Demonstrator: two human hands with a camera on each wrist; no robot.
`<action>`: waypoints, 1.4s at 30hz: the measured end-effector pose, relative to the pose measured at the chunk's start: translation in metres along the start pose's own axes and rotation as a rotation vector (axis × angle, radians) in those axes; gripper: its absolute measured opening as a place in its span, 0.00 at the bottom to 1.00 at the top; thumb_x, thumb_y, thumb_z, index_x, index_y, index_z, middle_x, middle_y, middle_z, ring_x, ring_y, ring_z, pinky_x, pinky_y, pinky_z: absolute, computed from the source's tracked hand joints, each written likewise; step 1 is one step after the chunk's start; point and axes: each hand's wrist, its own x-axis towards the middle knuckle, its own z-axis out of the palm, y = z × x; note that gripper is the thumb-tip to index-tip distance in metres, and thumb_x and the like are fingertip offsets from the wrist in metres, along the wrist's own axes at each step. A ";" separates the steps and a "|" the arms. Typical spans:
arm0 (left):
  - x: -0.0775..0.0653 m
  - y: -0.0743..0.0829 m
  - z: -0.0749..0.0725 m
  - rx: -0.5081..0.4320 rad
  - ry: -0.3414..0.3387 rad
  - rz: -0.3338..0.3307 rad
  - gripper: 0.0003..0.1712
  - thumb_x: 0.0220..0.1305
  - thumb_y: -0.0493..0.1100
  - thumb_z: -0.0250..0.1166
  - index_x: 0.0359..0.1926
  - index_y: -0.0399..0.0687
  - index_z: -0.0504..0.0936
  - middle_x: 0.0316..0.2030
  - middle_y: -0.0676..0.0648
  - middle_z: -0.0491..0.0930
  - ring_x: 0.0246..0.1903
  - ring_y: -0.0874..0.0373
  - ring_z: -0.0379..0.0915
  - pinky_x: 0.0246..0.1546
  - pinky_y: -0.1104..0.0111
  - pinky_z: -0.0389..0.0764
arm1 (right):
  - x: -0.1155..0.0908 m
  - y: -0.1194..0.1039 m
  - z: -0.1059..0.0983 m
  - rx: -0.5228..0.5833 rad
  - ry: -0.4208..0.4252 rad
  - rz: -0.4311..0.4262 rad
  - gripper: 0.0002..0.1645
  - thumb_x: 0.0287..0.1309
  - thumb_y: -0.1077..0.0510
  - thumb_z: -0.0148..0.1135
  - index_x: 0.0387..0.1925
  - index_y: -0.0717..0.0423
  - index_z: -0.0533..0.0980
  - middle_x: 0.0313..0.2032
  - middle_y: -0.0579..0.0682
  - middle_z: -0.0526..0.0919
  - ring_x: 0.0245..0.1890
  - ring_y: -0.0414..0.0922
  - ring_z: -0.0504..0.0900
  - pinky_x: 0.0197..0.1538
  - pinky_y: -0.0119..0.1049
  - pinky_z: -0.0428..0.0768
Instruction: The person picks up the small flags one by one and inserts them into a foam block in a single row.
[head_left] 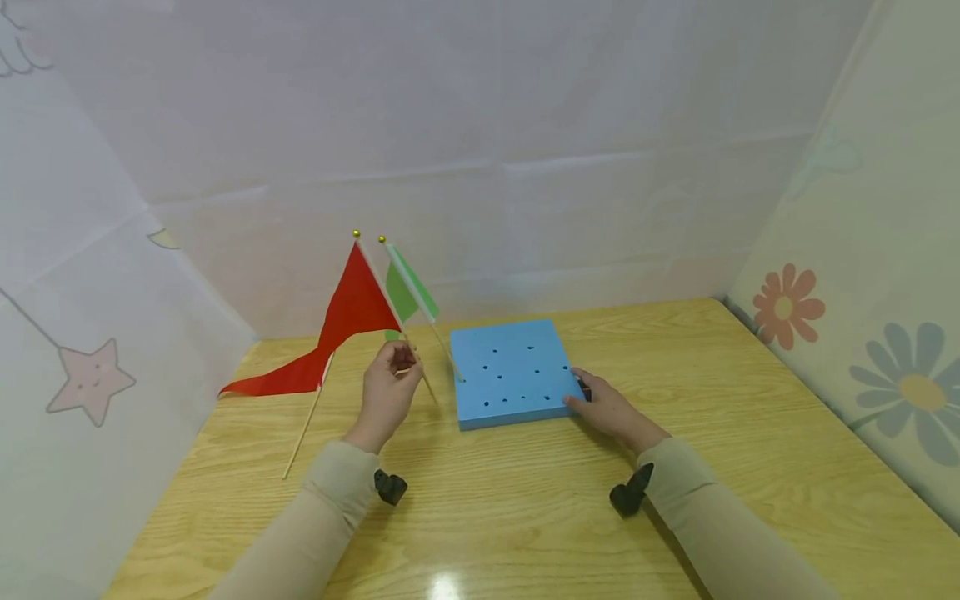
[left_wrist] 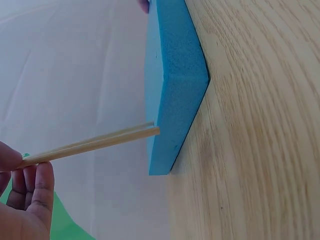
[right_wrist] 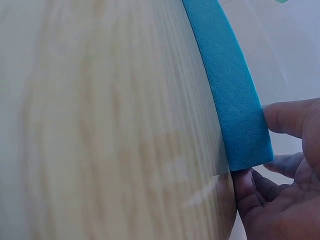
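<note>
The red flag [head_left: 356,304] stands tilted above the table, left of the blue block [head_left: 513,367], with a gold bead [head_left: 356,233] topping its stick [head_left: 428,383]. The left hand [head_left: 387,390] pinches this stick between thumb and fingertips, below the cloth. The stick's lower end points down just beside the block's left edge; whether it touches the block I cannot tell.

Behind it, 1 green flag [head_left: 408,287] leans left, the foot of its stick at a hole by the left edge of the block. The block lies flat on the table, its top dotted with small dark holes. At its near right corner the right hand [head_left: 603,407] grips it, thumb on the top edge and fingers about the side.

Further left, a 2nd stick [head_left: 303,433] slants across the table from beneath red cloth, which trails to a point. Both arms wear pale sleeves [head_left: 300,525], with 1 small black device [head_left: 391,487] at each wrist. Under everything is a wood-grained table [head_left: 525,517]. Pale sheeting [head_left: 450,108] rises around it, printed with a pink star [head_left: 92,382] at left and 2 flowers [head_left: 783,308] at right.
</note>
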 end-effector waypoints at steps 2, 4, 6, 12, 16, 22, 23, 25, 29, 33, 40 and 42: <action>0.000 0.000 0.002 0.005 0.003 0.013 0.10 0.72 0.31 0.61 0.52 0.37 0.77 0.47 0.39 0.77 0.51 0.46 0.79 0.53 0.56 0.79 | 0.000 0.000 0.000 -0.004 0.001 -0.001 0.42 0.78 0.56 0.55 0.78 0.72 0.47 0.73 0.77 0.56 0.71 0.71 0.60 0.69 0.63 0.65; 0.001 0.001 0.003 0.012 0.002 0.025 0.09 0.72 0.31 0.61 0.51 0.37 0.76 0.46 0.40 0.77 0.51 0.45 0.79 0.53 0.55 0.80 | 0.000 0.000 0.000 -0.008 0.002 0.001 0.42 0.78 0.57 0.54 0.78 0.72 0.47 0.73 0.77 0.56 0.71 0.70 0.61 0.69 0.63 0.64; 0.002 0.001 0.005 0.022 0.002 0.035 0.08 0.72 0.31 0.61 0.50 0.37 0.76 0.45 0.40 0.77 0.51 0.45 0.79 0.53 0.54 0.80 | 0.000 0.000 0.001 -0.009 0.006 0.005 0.42 0.77 0.57 0.54 0.79 0.71 0.48 0.73 0.76 0.57 0.71 0.70 0.61 0.69 0.63 0.64; 0.004 0.002 0.010 0.036 -0.008 0.051 0.09 0.71 0.30 0.61 0.51 0.34 0.76 0.46 0.39 0.78 0.51 0.44 0.79 0.53 0.52 0.80 | 0.001 0.002 0.001 -0.023 0.008 -0.001 0.42 0.78 0.57 0.54 0.79 0.71 0.47 0.72 0.76 0.57 0.71 0.70 0.62 0.69 0.63 0.65; 0.004 0.004 0.013 0.039 -0.020 0.051 0.10 0.72 0.30 0.60 0.51 0.34 0.76 0.46 0.39 0.78 0.51 0.44 0.79 0.54 0.52 0.80 | 0.001 0.003 0.001 -0.020 0.007 -0.002 0.42 0.78 0.56 0.54 0.79 0.71 0.48 0.73 0.76 0.57 0.71 0.71 0.61 0.68 0.63 0.65; 0.007 0.005 0.021 0.042 -0.018 0.068 0.07 0.70 0.31 0.61 0.48 0.36 0.77 0.43 0.40 0.78 0.49 0.43 0.80 0.52 0.51 0.81 | 0.000 0.000 0.001 -0.032 0.010 -0.002 0.42 0.77 0.56 0.55 0.78 0.72 0.48 0.72 0.77 0.58 0.70 0.70 0.62 0.68 0.63 0.66; 0.008 0.005 0.022 0.045 -0.016 0.073 0.07 0.70 0.31 0.61 0.47 0.35 0.77 0.42 0.41 0.78 0.49 0.43 0.80 0.51 0.51 0.82 | 0.000 0.000 0.002 -0.032 0.011 -0.002 0.42 0.78 0.56 0.55 0.78 0.72 0.48 0.72 0.76 0.58 0.70 0.70 0.62 0.68 0.63 0.66; 0.010 0.005 0.026 0.045 -0.016 0.084 0.07 0.70 0.30 0.61 0.47 0.35 0.77 0.42 0.41 0.78 0.48 0.43 0.80 0.51 0.51 0.82 | -0.001 -0.002 0.002 -0.035 0.015 -0.003 0.41 0.77 0.57 0.55 0.78 0.72 0.49 0.72 0.76 0.58 0.70 0.70 0.63 0.68 0.63 0.66; 0.014 0.004 0.032 0.031 -0.017 0.098 0.07 0.70 0.30 0.62 0.48 0.34 0.77 0.41 0.41 0.78 0.48 0.43 0.80 0.50 0.52 0.82 | -0.001 -0.002 0.002 -0.038 0.018 -0.011 0.41 0.77 0.57 0.55 0.78 0.72 0.49 0.72 0.77 0.59 0.70 0.70 0.63 0.68 0.63 0.66; 0.017 0.003 0.036 0.021 -0.018 0.101 0.06 0.70 0.30 0.62 0.46 0.35 0.76 0.41 0.41 0.77 0.48 0.44 0.80 0.50 0.52 0.82 | 0.000 0.000 0.002 -0.027 0.015 -0.010 0.41 0.78 0.57 0.54 0.78 0.72 0.48 0.72 0.76 0.58 0.70 0.70 0.63 0.68 0.63 0.66; 0.025 0.001 0.047 0.017 -0.006 0.090 0.05 0.70 0.31 0.63 0.44 0.38 0.76 0.40 0.42 0.78 0.48 0.45 0.79 0.52 0.52 0.82 | 0.001 0.002 0.002 -0.014 0.009 -0.008 0.42 0.78 0.57 0.54 0.79 0.72 0.47 0.72 0.76 0.57 0.70 0.70 0.62 0.68 0.63 0.65; 0.025 0.001 0.050 0.013 0.003 0.088 0.05 0.69 0.30 0.63 0.43 0.38 0.76 0.40 0.42 0.78 0.48 0.45 0.79 0.52 0.52 0.82 | 0.001 0.002 0.002 -0.010 0.007 -0.008 0.42 0.78 0.57 0.54 0.79 0.71 0.47 0.73 0.76 0.57 0.71 0.70 0.62 0.69 0.63 0.65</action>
